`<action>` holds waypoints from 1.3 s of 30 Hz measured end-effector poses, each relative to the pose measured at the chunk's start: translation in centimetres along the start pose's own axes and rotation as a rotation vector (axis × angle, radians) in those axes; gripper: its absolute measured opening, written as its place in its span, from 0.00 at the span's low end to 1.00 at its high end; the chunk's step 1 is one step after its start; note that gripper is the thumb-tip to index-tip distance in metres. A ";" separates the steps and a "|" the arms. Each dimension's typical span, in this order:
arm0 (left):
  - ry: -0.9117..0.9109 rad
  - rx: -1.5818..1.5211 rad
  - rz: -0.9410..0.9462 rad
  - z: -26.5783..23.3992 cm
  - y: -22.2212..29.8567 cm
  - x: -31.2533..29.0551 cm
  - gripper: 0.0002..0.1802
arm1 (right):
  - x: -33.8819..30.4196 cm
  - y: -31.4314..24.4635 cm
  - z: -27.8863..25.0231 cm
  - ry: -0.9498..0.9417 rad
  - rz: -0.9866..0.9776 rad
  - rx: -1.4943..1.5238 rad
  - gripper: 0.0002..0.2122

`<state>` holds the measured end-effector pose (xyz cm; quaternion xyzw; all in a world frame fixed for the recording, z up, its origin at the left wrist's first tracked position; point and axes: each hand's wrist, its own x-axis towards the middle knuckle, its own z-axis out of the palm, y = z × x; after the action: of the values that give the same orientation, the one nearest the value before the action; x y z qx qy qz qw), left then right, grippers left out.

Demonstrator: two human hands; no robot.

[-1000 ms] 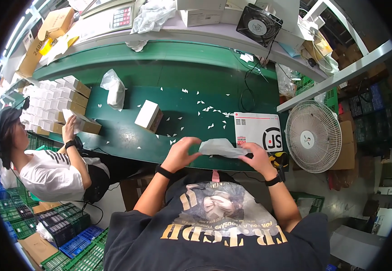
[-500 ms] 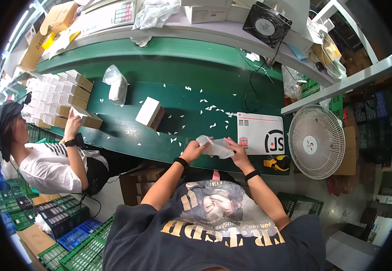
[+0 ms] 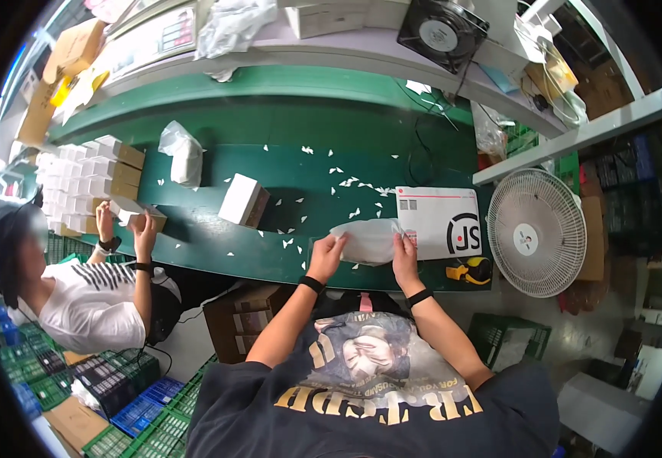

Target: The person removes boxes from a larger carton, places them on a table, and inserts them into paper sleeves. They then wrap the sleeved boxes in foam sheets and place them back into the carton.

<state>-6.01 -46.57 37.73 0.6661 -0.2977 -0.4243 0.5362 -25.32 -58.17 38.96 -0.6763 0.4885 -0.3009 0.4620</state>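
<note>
A whitish, translucent plastic bag (image 3: 369, 241) is stretched flat between my hands above the table's near edge. My left hand (image 3: 326, 258) pinches its left end. On its right end, the fingers of my right hand (image 3: 405, 261) are closed. Whether anything lies inside the bag, I cannot tell. Beyond my left hand a white box with brown sides (image 3: 244, 200) stands on the green table (image 3: 270, 122). Farther back is a filled plastic bag (image 3: 185, 157). Just past my right hand lies a flat white mailer (image 3: 439, 214) with a red strip.
White paper scraps (image 3: 358, 182) are scattered over the table. A yellow-and-black tool (image 3: 470, 270) lies near the front right corner, beside a white fan (image 3: 526, 238). At the left, a co-worker (image 3: 90, 286) handles a box next to stacked white boxes (image 3: 90, 172). A shelf (image 3: 331, 47) runs along the back.
My hands have moved slightly apart, and the bag, crumpled before, is now spread out between them. The co-worker's second hand has come up to the box.
</note>
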 end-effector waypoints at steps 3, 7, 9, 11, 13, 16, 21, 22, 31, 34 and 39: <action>-0.063 0.136 -0.007 -0.5 0.9 -0.5 0.20 | -0.4 0.0 -0.8 0.049 -0.065 -0.006 0.20; -0.069 0.214 -0.054 -0.5 1.1 -0.7 0.17 | -0.9 -0.1 -0.9 0.030 -0.060 -0.068 0.19; 0.020 0.042 -0.038 0.3 1.1 -1.2 0.16 | -1.4 -0.1 -1.1 0.014 -0.035 -0.122 0.19; 0.020 0.027 -0.017 0.9 1.5 -1.5 0.14 | -1.4 -0.2 -1.4 -0.019 0.010 -0.126 0.18; 0.018 -0.010 0.036 1.3 2.6 -1.5 0.12 | -1.2 -0.3 -1.8 -0.078 0.089 -0.137 0.15; -0.051 -0.058 0.010 0.9 3.4 -1.6 0.12 | -1.2 -0.4 -2.7 -0.217 0.113 0.129 0.13; -0.188 -0.117 0.012 0.1 5.1 -2.4 0.13 | -1.6 -0.9 -5.3 -0.516 0.089 0.367 0.19; -0.185 -0.116 0.012 -0.1 5.5 -2.5 0.13 | -1.3 -0.7 -5.5 -0.519 0.088 0.369 0.19; -0.140 -0.258 0.104 -0.6 4.7 -1.9 0.15 | -0.9 -1.5 -5.6 -0.542 -0.044 0.009 0.20; -0.206 0.045 0.244 -0.2 1.4 -0.7 0.16 | -0.8 -1.2 -5.1 -0.445 0.033 0.159 0.16; -0.131 -0.006 -0.203 0.5 -0.6 -0.2 0.18 | 0.4 0.4 -3.3 -0.334 0.111 0.174 0.09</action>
<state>-6.56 -46.49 37.21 0.6621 -0.2615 -0.5200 0.4720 -28.22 -59.68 39.86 -0.6463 0.4140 -0.1998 0.6092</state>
